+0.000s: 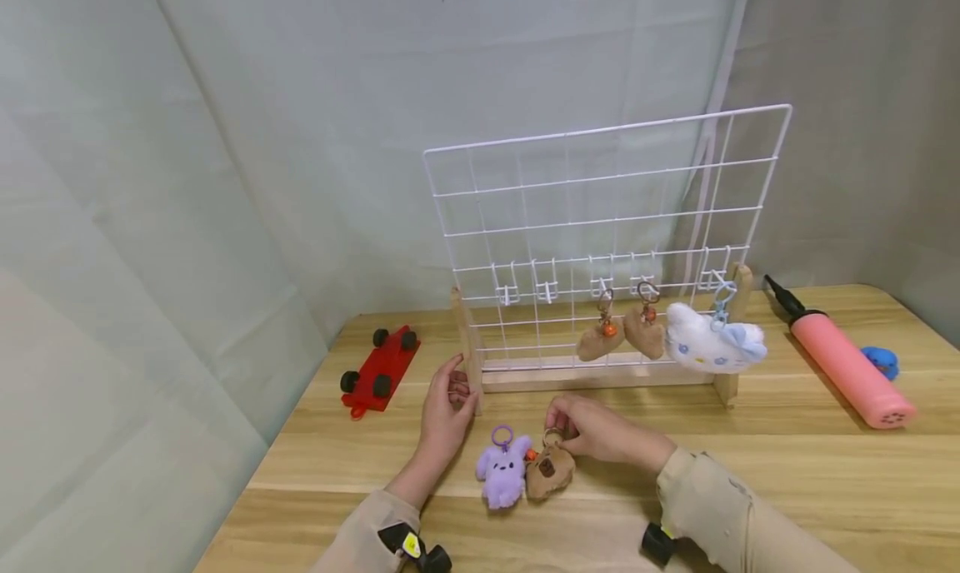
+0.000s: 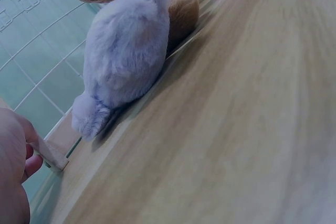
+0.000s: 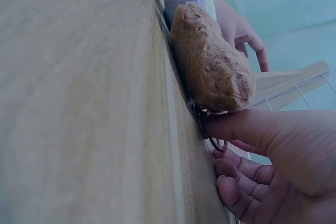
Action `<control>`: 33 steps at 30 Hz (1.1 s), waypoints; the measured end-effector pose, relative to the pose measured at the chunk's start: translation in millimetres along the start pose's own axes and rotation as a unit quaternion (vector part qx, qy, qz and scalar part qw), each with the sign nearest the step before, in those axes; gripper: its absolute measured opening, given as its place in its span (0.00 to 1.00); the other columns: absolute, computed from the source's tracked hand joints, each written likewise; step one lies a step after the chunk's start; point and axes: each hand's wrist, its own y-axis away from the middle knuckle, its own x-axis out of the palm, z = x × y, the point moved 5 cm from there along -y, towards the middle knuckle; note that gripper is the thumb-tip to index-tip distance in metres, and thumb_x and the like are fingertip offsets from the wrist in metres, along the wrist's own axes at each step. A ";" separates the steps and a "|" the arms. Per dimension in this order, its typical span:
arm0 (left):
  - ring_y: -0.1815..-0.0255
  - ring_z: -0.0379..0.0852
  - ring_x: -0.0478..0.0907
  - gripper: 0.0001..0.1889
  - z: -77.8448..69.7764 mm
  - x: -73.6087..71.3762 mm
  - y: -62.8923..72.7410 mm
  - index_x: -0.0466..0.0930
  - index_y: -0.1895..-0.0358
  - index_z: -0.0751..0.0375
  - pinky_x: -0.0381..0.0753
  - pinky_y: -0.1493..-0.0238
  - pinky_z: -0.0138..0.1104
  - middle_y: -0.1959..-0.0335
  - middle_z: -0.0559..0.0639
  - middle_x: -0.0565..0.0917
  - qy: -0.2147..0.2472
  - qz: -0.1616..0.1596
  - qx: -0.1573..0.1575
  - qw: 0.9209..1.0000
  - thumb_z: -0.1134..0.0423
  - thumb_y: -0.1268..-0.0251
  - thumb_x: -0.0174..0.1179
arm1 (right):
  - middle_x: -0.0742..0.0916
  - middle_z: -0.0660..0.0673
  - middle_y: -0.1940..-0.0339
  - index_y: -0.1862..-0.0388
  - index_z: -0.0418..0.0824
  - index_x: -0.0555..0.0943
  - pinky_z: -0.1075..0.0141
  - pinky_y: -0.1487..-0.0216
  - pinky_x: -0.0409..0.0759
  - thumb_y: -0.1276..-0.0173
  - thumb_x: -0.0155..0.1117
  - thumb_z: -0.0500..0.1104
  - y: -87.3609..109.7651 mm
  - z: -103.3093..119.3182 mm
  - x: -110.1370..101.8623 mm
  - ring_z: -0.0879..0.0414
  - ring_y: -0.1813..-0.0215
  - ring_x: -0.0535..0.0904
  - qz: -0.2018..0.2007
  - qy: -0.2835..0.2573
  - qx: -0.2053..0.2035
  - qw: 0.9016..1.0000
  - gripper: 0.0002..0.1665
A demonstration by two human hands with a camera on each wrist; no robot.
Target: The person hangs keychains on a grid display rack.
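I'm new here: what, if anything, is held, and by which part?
The right hand pinches the brown plush keychain by its ring. The left hand touches the wooden post; whether it grips is unclear.

The person wears loose, creased beige sleeves [image 1: 720, 515]. A black mount [image 1: 392, 537] with a yellow label [image 1: 411, 545] sits on the left cuff [image 1: 378, 515], a stubby black cylinder [image 1: 657, 545] beside the right cuff [image 1: 682, 490].

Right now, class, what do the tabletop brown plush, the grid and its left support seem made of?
Brown plush: soft fabric, probably synthetic, given its fuzzy pile. Grid: probably metal, coated white, from its thin, smooth wires. Left support: apparently wood, matte, by its pale tan colour.
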 end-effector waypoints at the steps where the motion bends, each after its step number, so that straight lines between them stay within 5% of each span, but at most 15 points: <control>1: 0.63 0.48 0.77 0.31 0.3 -0.2 0.3 0.66 0.37 0.69 0.81 0.62 0.28 0.56 0.63 0.77 0.000 -0.001 0.001 1.000 0.81 0.47 0.62 | 0.79 0.51 0.72 0.65 0.42 0.76 0.74 0.69 0.73 0.49 0.67 0.30 -0.4 -1.5 0.6 0.67 0.71 0.71 0.005 -0.009 0.017 1.000 0.14; 24: 0.62 0.53 0.78 0.31 -0.7 0.0 1.1 0.66 0.37 0.68 0.82 0.62 0.29 0.56 0.63 0.77 0.000 0.000 0.011 1.000 0.81 0.47 0.62 | 0.82 0.46 0.73 0.63 0.35 0.78 0.71 0.73 0.82 0.38 0.60 0.29 1.1 1.7 -11.9 0.66 0.73 0.76 0.029 -0.124 0.074 0.989 0.05; 33: 0.61 0.54 0.78 0.31 1.0 0.6 -0.2 0.66 0.37 0.67 0.82 0.61 0.30 0.56 0.63 0.77 0.004 0.006 -0.002 1.000 0.81 0.46 0.61 | 0.83 0.45 0.74 0.65 0.35 0.78 0.73 0.73 0.81 0.38 0.60 0.29 1.5 10.9 -27.5 0.65 0.75 0.78 0.010 -0.100 0.059 0.993 0.04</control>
